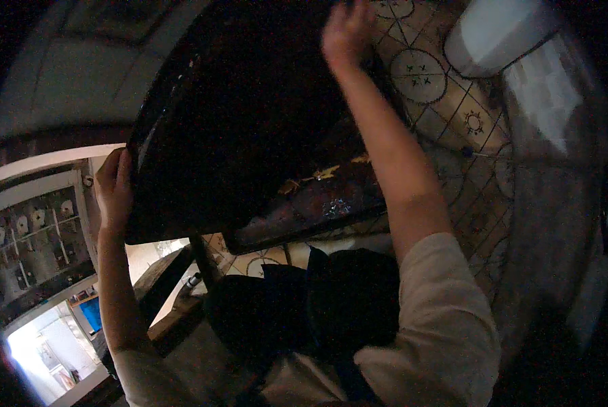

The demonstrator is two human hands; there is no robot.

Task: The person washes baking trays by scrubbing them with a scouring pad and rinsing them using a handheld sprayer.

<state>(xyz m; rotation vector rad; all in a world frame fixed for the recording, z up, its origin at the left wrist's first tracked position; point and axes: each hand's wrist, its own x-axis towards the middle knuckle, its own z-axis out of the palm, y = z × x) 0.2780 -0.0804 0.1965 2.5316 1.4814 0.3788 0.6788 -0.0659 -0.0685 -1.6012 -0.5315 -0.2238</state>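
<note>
A large, dark, glossy panel [222,127] fills the middle of the view in front of me. My left hand [114,191] grips its left edge, fingers folded around the rim. Higher up, at the panel's right side, is my right hand [347,40], blurred, with its fingers pointing up. Whether it touches the panel cannot be told. Toward the lower right, the dark surface carries a ragged yellowish streak [329,173] and a patch of shiny specks [337,207]. Much of the panel is too dark for detail.
Patterned floor tiles [420,76] show to the right, with a pale, rounded container [492,38] standing there. At the left is a window with a metal grille [34,229], above a bright opening [49,351]. Wooden beams [174,320] lie near my left forearm.
</note>
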